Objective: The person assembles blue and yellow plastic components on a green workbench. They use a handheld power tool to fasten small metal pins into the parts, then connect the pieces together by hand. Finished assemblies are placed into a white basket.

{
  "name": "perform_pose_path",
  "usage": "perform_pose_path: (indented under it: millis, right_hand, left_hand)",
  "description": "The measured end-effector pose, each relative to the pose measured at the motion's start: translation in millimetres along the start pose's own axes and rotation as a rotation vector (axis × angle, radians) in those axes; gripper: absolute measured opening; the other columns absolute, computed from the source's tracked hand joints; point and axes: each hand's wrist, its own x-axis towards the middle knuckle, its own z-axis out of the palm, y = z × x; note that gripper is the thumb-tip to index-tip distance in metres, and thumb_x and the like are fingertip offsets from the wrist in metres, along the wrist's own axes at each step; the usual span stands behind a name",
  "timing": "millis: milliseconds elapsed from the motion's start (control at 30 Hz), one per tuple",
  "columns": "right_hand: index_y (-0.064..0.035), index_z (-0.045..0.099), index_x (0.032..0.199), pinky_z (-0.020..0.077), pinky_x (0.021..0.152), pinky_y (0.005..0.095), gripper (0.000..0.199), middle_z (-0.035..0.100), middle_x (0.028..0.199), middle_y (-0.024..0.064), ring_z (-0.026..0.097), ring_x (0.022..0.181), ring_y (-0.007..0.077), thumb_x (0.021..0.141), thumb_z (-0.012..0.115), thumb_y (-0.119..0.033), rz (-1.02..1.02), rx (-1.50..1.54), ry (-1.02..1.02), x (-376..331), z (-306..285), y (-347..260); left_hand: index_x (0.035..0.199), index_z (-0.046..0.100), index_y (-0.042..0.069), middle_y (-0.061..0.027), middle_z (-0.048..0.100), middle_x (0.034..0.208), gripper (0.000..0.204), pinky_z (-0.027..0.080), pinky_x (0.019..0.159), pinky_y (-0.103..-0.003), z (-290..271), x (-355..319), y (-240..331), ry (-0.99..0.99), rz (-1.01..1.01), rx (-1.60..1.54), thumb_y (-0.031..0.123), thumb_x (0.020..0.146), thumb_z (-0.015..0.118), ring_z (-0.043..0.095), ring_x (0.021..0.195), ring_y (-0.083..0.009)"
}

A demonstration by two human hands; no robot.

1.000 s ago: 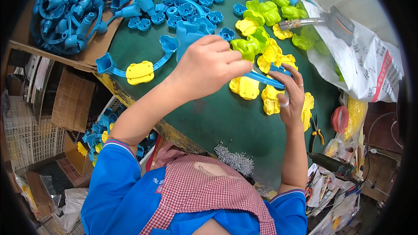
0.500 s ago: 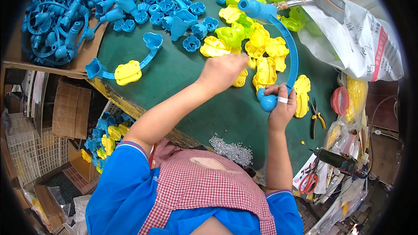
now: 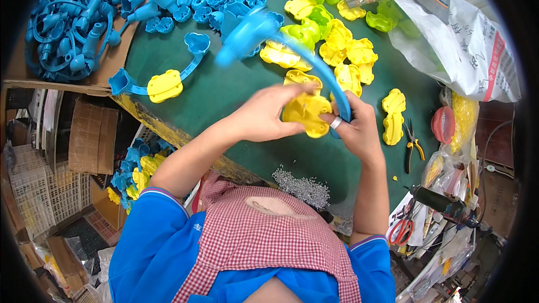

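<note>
Centrally, the left hand (image 3: 268, 116) and right hand (image 3: 355, 130) meet above the green table (image 3: 224, 87), both closed on 1 yellow plastic piece (image 3: 306, 113): the left fingers wrap its near and left edges, the right thumb and fingers pinch its right edge. A curved blue plastic arm (image 3: 292, 45) is gripped in the right hand with it; its long axis arcs from the right fingers up and leftwards, ending in a wide, blurred cup end pointing toward the upper left. The yellow piece is lobed, smooth and glossy, its flat face turned toward the camera. Beyond the hands, a pile of yellow and lime moulded pieces (image 3: 337, 39) lies directly behind the arc. To the left, 1 assembled unit (image 3: 157, 81), blue arm with yellow piece, lies flat on the table. Loose blue parts (image 3: 73, 17) fill the upper left. Right of the hands lie 2 yellow pieces (image 3: 393, 113), pliers (image 3: 412, 146) and a white plastic bag (image 3: 466, 50). Small grey pellets (image 3: 300, 186) lie at the near table edge.
</note>
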Motion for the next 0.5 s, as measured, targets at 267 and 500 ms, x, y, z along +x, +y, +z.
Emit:
perform_pose_path:
  millis: [267, 500]
  right_hand:
    - [0.0015, 0.059, 0.075, 0.0465, 0.056, 0.0275, 0.032, 0.063, 0.067, 0.0071, 0.059, 0.061, 0.0121, 0.097, 0.049, -0.019, 0.044, 0.391, 0.358, -29, 49, -2]
    - [-0.0014, 0.059, 0.071, 0.0443, 0.05, 0.0334, 0.026, 0.056, 0.061, 0.0112, 0.056, 0.052, 0.0252, 0.092, 0.055, -0.016, -0.21, -0.007, 0.287, -29, 91, 3]
  left_hand:
    - [0.127, 0.037, 0.005, -0.0093, 0.058, 0.113, 0.039, 0.053, 0.083, -0.03, 19, -6, -7, 0.56, -0.278, -1.14, 0.012, 0.094, 0.056, 0.062, 0.1, -0.0174]
    - [0.128, 0.034, 0.008, -0.0082, 0.052, 0.114, 0.05, 0.05, 0.089, -0.031, 41, 3, 10, 0.865, -0.199, -1.238, -0.007, 0.083, 0.048, 0.056, 0.103, -0.0165]
